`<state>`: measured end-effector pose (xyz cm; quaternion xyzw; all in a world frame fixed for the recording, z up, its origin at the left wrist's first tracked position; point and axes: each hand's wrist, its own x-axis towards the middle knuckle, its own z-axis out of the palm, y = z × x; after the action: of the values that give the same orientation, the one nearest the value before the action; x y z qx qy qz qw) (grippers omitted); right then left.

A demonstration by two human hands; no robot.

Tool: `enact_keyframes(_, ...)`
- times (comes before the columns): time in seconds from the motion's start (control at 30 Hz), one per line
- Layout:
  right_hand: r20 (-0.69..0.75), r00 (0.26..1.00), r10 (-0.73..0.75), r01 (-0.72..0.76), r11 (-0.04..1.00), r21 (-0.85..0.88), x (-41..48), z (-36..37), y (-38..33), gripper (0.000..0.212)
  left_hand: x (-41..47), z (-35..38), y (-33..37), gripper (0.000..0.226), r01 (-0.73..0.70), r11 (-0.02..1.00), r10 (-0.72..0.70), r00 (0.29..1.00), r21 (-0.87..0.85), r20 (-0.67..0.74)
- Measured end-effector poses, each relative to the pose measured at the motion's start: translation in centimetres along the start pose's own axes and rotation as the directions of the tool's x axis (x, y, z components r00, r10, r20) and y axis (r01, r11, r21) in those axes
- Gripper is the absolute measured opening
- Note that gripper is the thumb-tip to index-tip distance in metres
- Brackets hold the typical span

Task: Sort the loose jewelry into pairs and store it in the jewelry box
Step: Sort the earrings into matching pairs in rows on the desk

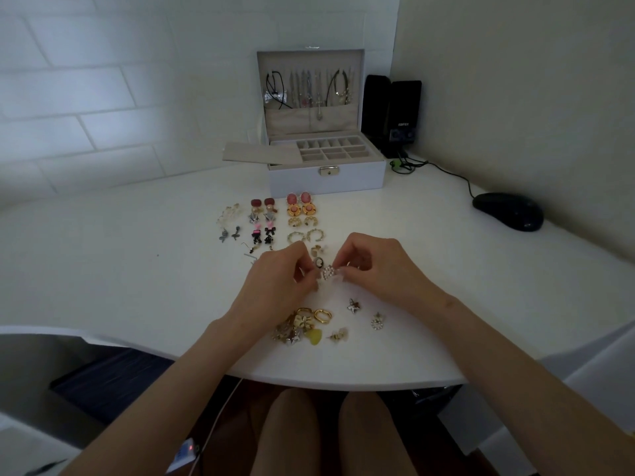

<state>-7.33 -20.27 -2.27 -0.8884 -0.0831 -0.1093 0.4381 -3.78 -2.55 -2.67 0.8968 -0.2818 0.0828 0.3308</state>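
Note:
My left hand (280, 273) and my right hand (372, 261) meet over the middle of the white desk (137, 269), and both pinch a small pearl heart earring (329, 272) between their fingertips. Sorted earring pairs (271, 219) lie in rows beyond my hands. A loose pile of gold and silver jewelry (302, 326) sits near the desk's front edge, with a star piece (354, 305) and a round crystal piece (377, 321) to its right. The white jewelry box (326, 180) stands open at the back, with necklaces hanging in its lid.
A beige tray (261, 152) sticks out of the box's left side. Black speakers (391, 115) stand right of the box, with a cable running to a black mouse (508, 211) at far right. Walls close in behind and on the right.

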Motion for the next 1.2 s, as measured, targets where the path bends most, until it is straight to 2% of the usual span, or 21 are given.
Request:
enact_keyframes(0.23, 0.016, 1.0, 0.012, -0.013, 0.995, 0.099, -0.1, 0.0, -0.1, 0.02, 0.0, -0.1, 0.3, 0.01, -0.013, 1.0, 0.013, 1.0, -0.019, 0.013)
enact_keyframes(0.47, 0.033, 0.999, 0.041, -0.048, 0.974, 0.221, 0.0, 0.1, -0.1, 0.018, 0.0, -0.1, 0.5, 0.014, -0.065, 0.997, 0.065, 0.998, -0.051, -0.004)
enact_keyframes(0.6, 0.023, 0.998, 0.052, -0.056, 0.96, 0.273, 0.0, 0.1, -0.1, 0.015, 0.0, -0.1, 0.4, 0.01, -0.07, 0.996, 0.071, 0.997, -0.048, 0.009)
enact_keyframes(0.77, 0.027, 0.999, 0.046, -0.051, 0.962, 0.268, -0.1, 0.0, -0.5, 0.013, 0.0, -0.1, 0.5, 0.008, -0.069, 0.997, 0.07, 0.997, -0.035, 0.02)
enact_keyframes(1.0, 0.003, 0.998, 0.063, -0.063, 0.983, 0.173, -0.2, -0.2, -0.7, 0.019, 0.0, -0.3, 0.6, 0.009, -0.071, 0.997, 0.072, 0.997, -0.043, 0.02)
enact_keyframes(1.2, 0.014, 0.999, 0.029, -0.031, 0.993, 0.116, -0.4, -0.4, -1.0, 0.018, -0.1, -0.4, 0.5, 0.008, -0.01, 0.99, 0.016, 0.999, -0.14, 0.046)
